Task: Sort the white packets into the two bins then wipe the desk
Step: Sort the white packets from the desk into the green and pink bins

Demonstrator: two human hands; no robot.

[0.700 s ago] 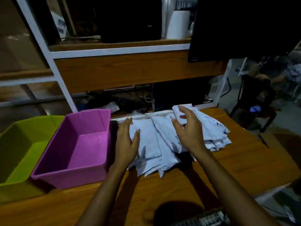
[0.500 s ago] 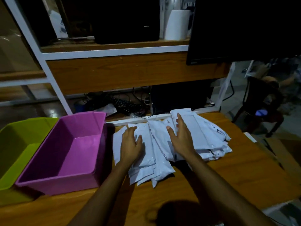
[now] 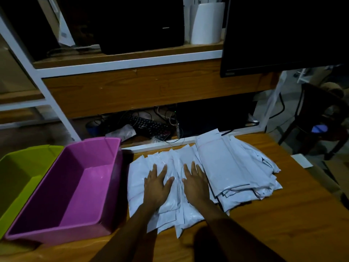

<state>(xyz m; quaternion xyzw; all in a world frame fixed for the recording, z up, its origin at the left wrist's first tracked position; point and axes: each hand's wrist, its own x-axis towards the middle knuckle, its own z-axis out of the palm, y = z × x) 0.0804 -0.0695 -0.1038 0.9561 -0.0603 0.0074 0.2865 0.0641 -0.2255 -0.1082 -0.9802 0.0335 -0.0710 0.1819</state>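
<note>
Left hand (image 3: 156,188) and right hand (image 3: 195,186) are pressing flat, fingers spread, on the packets (image 3: 226,167) sitting on the desk (image 3: 283,233). Pink bin (image 3: 56,186) and green bin (image 3: 18,167) to their left are showing bare floors. Print's unreadable.

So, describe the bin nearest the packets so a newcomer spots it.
On the wooden desk, left of the white packets, two open bins stand side by side. It is the magenta bin, next to the packets; the green bin sits farther left.
</note>
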